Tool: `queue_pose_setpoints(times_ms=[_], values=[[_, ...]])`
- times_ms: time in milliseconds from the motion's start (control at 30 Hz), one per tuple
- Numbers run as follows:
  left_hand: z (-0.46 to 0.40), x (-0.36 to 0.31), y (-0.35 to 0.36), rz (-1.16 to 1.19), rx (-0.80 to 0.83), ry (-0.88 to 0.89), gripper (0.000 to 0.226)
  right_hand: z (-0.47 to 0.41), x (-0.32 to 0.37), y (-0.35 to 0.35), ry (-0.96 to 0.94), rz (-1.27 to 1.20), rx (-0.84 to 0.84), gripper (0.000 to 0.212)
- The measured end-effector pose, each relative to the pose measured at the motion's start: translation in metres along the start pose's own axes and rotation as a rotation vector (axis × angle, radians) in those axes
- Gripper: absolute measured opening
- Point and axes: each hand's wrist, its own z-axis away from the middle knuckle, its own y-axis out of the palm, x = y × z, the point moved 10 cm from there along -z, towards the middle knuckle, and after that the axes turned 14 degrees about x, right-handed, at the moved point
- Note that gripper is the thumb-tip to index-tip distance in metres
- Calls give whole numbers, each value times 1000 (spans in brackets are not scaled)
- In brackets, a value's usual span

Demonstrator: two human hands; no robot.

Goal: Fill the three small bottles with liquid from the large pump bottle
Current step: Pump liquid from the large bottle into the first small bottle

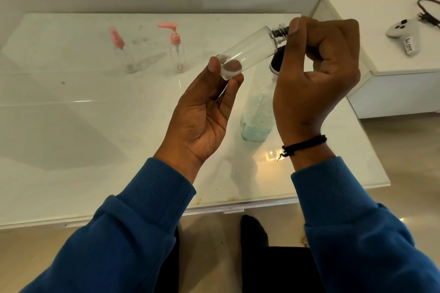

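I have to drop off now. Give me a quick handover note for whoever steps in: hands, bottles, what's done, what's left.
Left hand: holds the base of a clear small bottle, tilted, empty.
Right hand: pinches that bottle's threaded neck, apparently working at the cap.
Large bottle: upright on the white table beneath the hands, pale blue liquid low inside; its top is partly hidden.
Two pink-topped small bottles: upright at the back, both look empty.
Done: nothing filled.
Left: open and fill all three.

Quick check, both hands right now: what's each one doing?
Left hand: fingertips closed on the base of the clear small bottle, held tilted.
Right hand: closed around that bottle's black cap.
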Motion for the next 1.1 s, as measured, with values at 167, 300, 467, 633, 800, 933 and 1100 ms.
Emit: queue_pose_setpoints(times_ms=[167, 300, 467, 633, 800, 933, 1100], values=[[-1, 1, 1, -9, 10, 0, 53, -5, -5, -1, 14, -14, 9, 22], [-1, 1, 2, -15, 9, 4, 56, -8, -3, -3, 6, -2, -4, 23], [1, 2, 0, 17, 4, 8, 57, 0, -3, 0, 12, -25, 1, 21], [0, 3, 1, 11, 11, 7, 58, -5, -3, -1, 19, -13, 10, 24], [-1, 2, 3, 17, 17, 8, 59, -6, -4, -2, 8, 1, -7, 24], [-1, 1, 0, 18, 11, 11, 70, 3, -3, 0, 0, -27, -8, 17], [-1, 2, 2, 15, 17, 10, 66, -6, -2, -1, 10, -3, 4, 22]])
